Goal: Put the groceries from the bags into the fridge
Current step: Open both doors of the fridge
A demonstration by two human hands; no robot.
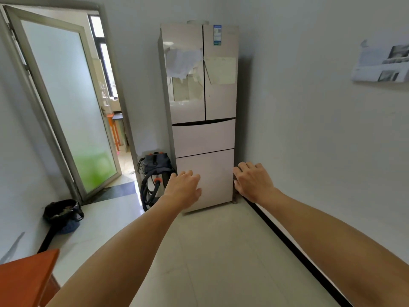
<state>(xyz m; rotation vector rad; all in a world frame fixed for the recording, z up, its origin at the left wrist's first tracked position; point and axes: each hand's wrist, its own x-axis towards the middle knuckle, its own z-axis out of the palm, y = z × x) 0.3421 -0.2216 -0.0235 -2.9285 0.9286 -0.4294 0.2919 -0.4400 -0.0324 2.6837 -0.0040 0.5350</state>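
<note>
While both bare arms are held out forward, the left hand [183, 189] is presented back-up, with its fingers loosely extended and slightly spread. Nothing is held in it. The right hand [254, 182] is presented likewise, back-up with relaxed, nearly straight fingers, and nothing is gripped by it.

The tall, glossy, pale beige refrigerator [203, 138] is positioned upright at the far end of the room, close beside the right-hand wall. It is divided into two upper doors and two lower drawers, all of which are seen closed. The left hand is seen over the left part of the bottom drawer, and the right hand over the cabinet's lower right edge. Whether either hand is in contact with the cabinet cannot be determined.

Several pale paper sheets [183, 63] are fixed across the upper doors, and a blue rectangular label [217, 35] is fixed near the top of the right-hand door.

A grey and orange canister vacuum cleaner [155, 167] with a coiled black hose is placed on the floor just beside the refrigerator's left side. A frosted-glass door in a grey metal frame [66, 103] is seen standing open at the left. A bin lined with a black plastic bag [63, 214] is located against the left wall, and the corner of an orange-brown wooden table [24, 280] is visible at lower left. Printed white papers [380, 65] are mounted on the right wall.
</note>
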